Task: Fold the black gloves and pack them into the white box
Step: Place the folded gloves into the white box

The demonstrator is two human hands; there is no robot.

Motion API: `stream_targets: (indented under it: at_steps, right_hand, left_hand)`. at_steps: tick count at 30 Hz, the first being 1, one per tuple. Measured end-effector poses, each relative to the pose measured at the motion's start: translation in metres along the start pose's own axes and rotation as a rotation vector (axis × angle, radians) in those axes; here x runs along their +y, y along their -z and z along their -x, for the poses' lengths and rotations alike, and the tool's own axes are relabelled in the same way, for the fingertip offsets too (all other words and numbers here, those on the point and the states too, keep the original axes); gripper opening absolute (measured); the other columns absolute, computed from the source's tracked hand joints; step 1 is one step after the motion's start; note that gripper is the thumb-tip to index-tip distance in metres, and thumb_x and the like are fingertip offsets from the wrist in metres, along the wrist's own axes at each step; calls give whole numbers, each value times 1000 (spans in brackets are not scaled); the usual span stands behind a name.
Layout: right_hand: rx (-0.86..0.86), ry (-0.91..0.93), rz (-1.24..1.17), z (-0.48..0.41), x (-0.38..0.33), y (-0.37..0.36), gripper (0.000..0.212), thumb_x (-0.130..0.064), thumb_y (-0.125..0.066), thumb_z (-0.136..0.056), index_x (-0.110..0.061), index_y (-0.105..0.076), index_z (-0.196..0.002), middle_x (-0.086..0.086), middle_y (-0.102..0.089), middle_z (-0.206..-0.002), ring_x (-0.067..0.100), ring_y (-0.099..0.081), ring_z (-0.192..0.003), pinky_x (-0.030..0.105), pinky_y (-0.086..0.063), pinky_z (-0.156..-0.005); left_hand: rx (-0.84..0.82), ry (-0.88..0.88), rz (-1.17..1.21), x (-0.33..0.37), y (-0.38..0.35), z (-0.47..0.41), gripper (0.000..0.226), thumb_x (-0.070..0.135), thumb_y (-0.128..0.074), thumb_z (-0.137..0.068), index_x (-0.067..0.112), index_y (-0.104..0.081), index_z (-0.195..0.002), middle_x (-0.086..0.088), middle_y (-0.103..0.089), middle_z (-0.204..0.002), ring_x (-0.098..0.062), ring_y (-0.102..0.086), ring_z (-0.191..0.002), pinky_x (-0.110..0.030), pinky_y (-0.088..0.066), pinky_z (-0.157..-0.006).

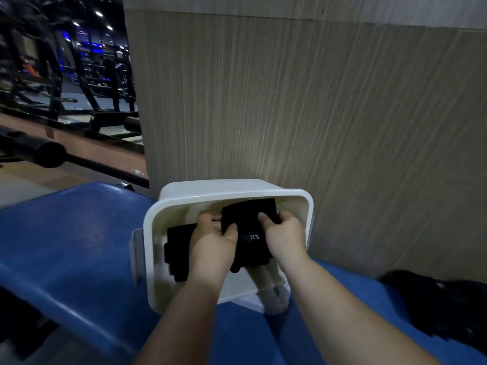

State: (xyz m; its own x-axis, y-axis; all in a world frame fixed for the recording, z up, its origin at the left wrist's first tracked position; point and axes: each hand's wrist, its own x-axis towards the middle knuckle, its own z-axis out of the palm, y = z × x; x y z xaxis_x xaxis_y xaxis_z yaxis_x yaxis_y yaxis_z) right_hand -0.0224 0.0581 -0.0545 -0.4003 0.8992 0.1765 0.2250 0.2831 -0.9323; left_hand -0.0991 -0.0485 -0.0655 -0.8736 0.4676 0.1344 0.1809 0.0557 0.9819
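One white box (237, 194) on blue desk (79, 233), wood-grain panel (290, 101) behind box, two black gloves inside box, flat glove (179, 248) at its left side, held glove (250, 227) at its middle, left grip (213, 241) and right grip (283, 235) both curled tight pinching held glove, one dark heap (442, 304) right of box

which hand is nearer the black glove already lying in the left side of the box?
Left. The left hand overlaps the right edge of the lying glove in view; the right hand is across the held glove, gripping its right side, apart from the lying one.
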Motion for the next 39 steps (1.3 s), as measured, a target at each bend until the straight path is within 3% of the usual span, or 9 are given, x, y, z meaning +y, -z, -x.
stream_targets:
  at_steps: [3, 6, 12, 17, 19, 23, 26, 30, 39]
  right_hand:
    - [26, 78, 193, -6, -1, -6, 25, -32, -58, -92, -10, -63, -103, 5, -67, -84, 22, -63, -79, 29, -50, -70]
    - [8, 78, 394, -10, -5, -10, 30, -36, -53, -94, -9, -63, -102, 10, -69, -92, 26, -63, -84, 25, -44, -68]
    - [-33, 126, 839, -13, -6, -16, 42, -42, -42, -98, -7, -57, -115, 12, -66, -109, 28, -62, -98, 30, -46, -74]
    - [85, 507, 731, -5, 4, -12, 35, -31, -53, -94, -9, -55, -121, 13, -56, -113, 30, -55, -103, 35, -46, -85]
    - [30, 628, 694, -3, 9, -9, 35, -25, -53, -93, -9, -57, -124, 15, -57, -114, 30, -52, -108, 36, -45, -90]
    - [-204, 569, 746, -2, 14, -6, 46, -29, -38, -101, -15, -38, -145, 6, -37, -149, 20, -31, -137, 25, -19, -114]
    - [-336, 495, 812, -7, 17, -6, 50, -30, -30, -103, -18, -22, -151, -1, -18, -159, 13, -13, -145, 19, -3, -115]
    - [-444, 427, 868, -14, 19, -7, 53, -31, -27, -103, -19, -14, -153, -3, -11, -161, 12, -8, -146, 22, -2, -116]
    - [-541, 402, 962, -22, 20, -13, 52, -31, -25, -103, -16, -19, -152, -1, -19, -159, 14, -11, -146, 23, -2, -116]
  left_hand:
    - [25, -51, -155, 0, -3, 0, 28, 31, -57, -92, 22, -47, -116, 2, -59, -104, -21, -60, -92, -31, -51, -68]
    - [43, -47, -271, -1, -5, -2, 27, 36, -56, -91, 27, -48, -115, 5, -57, -104, -22, -58, -95, -44, -55, -82]
    - [94, -89, -571, -8, -7, -6, 27, 42, -52, -91, 30, -53, -114, 5, -60, -113, -20, -48, -113, -39, -37, -104]
    - [114, -119, -671, -8, -10, -7, 31, 41, -51, -91, 29, -49, -120, 4, -48, -130, -19, -31, -129, -37, -20, -112]
    - [97, -162, -669, -7, -11, -8, 33, 37, -49, -93, 31, -46, -125, 4, -45, -135, -18, -27, -134, -37, -17, -115]
    - [-20, -234, -639, -11, -12, -12, 35, 33, -36, -99, 36, -47, -133, 12, -44, -143, -12, -27, -138, -35, -16, -117]
    - [-116, -244, -702, -15, -14, -14, 41, 39, -26, -101, 37, -40, -139, 16, -33, -150, -7, -17, -143, -36, -9, -119]
    - [-198, -213, -815, -18, -15, -15, 46, 43, -20, -101, 39, -28, -146, 17, -21, -156, -8, -7, -146, -39, 2, -120]
    - [-248, -104, -920, -22, -17, -14, 48, 42, -15, -101, 38, -20, -149, 16, -16, -158, -11, -7, -146, -41, 0, -120]
